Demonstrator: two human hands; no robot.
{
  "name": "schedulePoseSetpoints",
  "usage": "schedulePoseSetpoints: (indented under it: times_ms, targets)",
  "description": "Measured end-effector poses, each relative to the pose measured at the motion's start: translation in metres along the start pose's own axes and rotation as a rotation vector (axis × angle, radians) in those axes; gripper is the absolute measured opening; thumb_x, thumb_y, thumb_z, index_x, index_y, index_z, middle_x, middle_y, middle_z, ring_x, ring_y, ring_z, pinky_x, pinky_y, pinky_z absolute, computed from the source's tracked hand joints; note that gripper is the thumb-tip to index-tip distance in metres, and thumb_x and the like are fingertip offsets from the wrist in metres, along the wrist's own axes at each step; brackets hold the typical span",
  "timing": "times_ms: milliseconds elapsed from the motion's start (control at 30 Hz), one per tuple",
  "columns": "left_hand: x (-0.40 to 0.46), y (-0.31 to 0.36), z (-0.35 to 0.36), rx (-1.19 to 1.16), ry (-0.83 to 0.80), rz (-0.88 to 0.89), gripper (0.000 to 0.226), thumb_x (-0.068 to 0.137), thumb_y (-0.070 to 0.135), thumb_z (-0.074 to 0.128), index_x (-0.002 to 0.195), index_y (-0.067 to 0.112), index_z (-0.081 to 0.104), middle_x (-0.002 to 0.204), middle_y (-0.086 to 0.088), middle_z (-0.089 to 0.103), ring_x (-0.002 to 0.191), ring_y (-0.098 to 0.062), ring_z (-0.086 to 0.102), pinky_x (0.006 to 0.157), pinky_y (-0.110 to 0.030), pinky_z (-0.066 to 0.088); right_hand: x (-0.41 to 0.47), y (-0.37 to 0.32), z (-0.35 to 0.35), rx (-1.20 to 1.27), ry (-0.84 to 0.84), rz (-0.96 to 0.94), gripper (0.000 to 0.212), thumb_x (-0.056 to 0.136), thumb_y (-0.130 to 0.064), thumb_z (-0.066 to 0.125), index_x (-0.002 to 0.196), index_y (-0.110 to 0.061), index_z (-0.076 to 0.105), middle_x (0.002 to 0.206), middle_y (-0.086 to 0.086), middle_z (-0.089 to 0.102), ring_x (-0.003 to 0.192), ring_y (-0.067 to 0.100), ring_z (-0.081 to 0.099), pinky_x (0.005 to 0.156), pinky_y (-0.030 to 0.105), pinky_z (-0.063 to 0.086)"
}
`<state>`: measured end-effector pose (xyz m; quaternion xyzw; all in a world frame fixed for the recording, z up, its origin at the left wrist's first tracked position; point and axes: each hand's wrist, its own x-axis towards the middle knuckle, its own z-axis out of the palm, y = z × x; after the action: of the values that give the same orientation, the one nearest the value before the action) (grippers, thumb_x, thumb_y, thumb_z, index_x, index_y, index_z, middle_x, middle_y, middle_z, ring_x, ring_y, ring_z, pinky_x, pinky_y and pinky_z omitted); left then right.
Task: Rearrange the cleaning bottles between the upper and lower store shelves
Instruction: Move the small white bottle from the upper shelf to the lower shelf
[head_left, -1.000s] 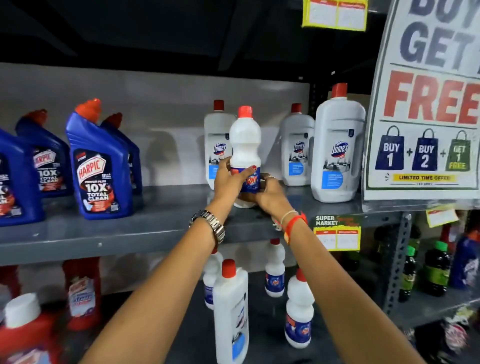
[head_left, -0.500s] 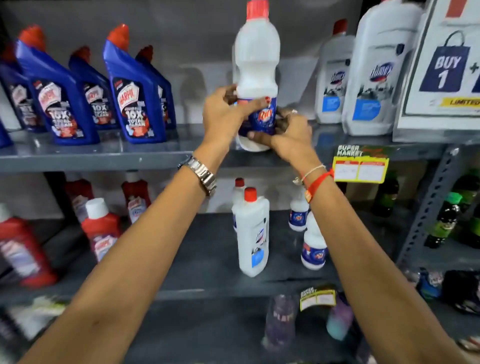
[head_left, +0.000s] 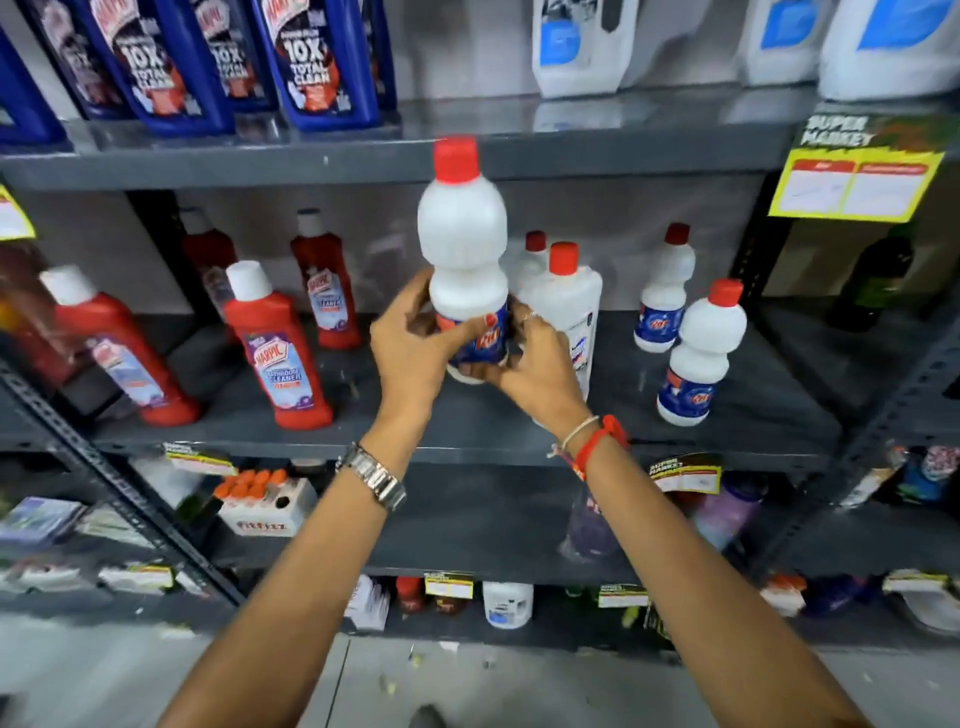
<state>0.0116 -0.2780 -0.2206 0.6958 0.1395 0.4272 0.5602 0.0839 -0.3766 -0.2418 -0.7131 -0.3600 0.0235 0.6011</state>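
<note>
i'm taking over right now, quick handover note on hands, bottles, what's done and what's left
Left hand and right hand: both shut on the white red-capped bottle, upright in the air in front of the lower shelf.
Two matching bottles stand at that shelf's right, red bottles at its left; blue bottles on the upper shelf.
Left: set the held bottle down, probably beside its matches.

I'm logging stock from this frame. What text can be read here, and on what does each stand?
"10X TOTAL CLEAN": blue bottles, upper shelf.
"HARPIC", "BATHROOM CLEANER": red bottle.
"SUPER MARKET": yellow price tag; its boxes are blank or blurred.
Blue label on the held white bottle: blurred, partly covered by the left hand and right hand.
Lower tags: unreadable.
</note>
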Motion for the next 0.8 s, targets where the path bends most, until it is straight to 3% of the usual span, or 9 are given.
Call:
schedulePoseSetpoints:
  times_ms: [100,200,400,533,633,733,800]
  targets:
    - [-0.007,-0.049,-0.005,0.003,0.018,-0.088,0.062,0.06,-0.003,0.077,0.118,0.006,0.057,0.117,-0.013,0.065,0.104,-0.015,0.062,0.091,-0.029,0.053,-0.001,0.041,0.025,-0.084,-0.05,0.076,0.062,0.057,-0.025,0.084,0.11,-0.016,0.054,0.107,0.005,0.07,0.091,0.015,0.064,0.08,0.032,0.056]
    - [-0.008,-0.089,-0.007,0.08,-0.014,-0.111,0.062,0.061,-0.002,0.076,0.119,0.007,0.056,0.117,-0.015,0.065,0.105,-0.019,0.062,0.093,-0.036,0.053,-0.001,0.071,0.045,-0.082,-0.078,0.169,0.066,0.057,-0.021,0.083,0.114,-0.013,0.051,0.111,0.009,0.068,0.097,0.018,0.063,0.082,0.032,0.053]
    - [0.002,-0.145,-0.009,0.156,-0.066,-0.162,0.062,0.065,-0.004,0.072,0.119,0.02,0.055,0.111,-0.01,0.066,0.089,0.006,0.061,0.084,-0.019,0.053,0.004,0.112,0.076,0.025,-0.11,0.334,0.059,0.066,-0.005,0.077,0.117,-0.009,0.048,0.116,0.013,0.063,0.106,0.025,0.061,0.085,0.028,0.05]
    - [0.017,-0.163,-0.008,0.132,-0.057,-0.202,0.062,0.067,-0.004,0.071,0.125,0.011,0.051,0.118,-0.014,0.064,0.106,-0.022,0.061,0.094,-0.04,0.051,0.019,0.121,0.086,0.045,-0.096,0.362,0.064,0.069,-0.001,0.073,0.125,-0.011,0.044,0.122,0.014,0.06,0.108,0.022,0.058,0.092,0.032,0.049]
    - [0.025,-0.167,-0.008,0.135,-0.099,-0.192,0.064,0.069,-0.002,0.07,0.128,0.008,0.048,0.122,-0.016,0.061,0.11,-0.023,0.059,0.097,-0.042,0.05,0.024,0.121,0.09,0.049,-0.077,0.375,0.068,0.069,0.0,0.073,0.128,-0.012,0.042,0.126,0.014,0.058,0.114,0.026,0.056,0.095,0.032,0.048]
    - [0.019,-0.167,-0.005,0.103,-0.105,-0.197,0.067,0.07,0.007,0.068,0.131,0.008,0.041,0.128,-0.006,0.053,0.113,-0.005,0.052,0.099,-0.025,0.047,0.019,0.119,0.086,0.04,-0.075,0.354,0.08,0.071,-0.001,0.072,0.138,-0.009,0.028,0.132,0.007,0.052,0.121,0.019,0.049,0.097,0.02,0.041]
    - [0.004,-0.16,0.002,0.076,0.008,-0.163,0.07,0.075,0.015,0.065,0.136,0.014,0.032,0.14,0.001,0.036,0.126,-0.001,0.038,0.103,-0.009,0.035,0.005,0.121,0.075,0.068,-0.044,0.355,0.082,0.074,-0.002,0.069,0.141,-0.008,0.022,0.127,-0.002,0.049,0.118,0.008,0.045,0.095,0.014,0.037]
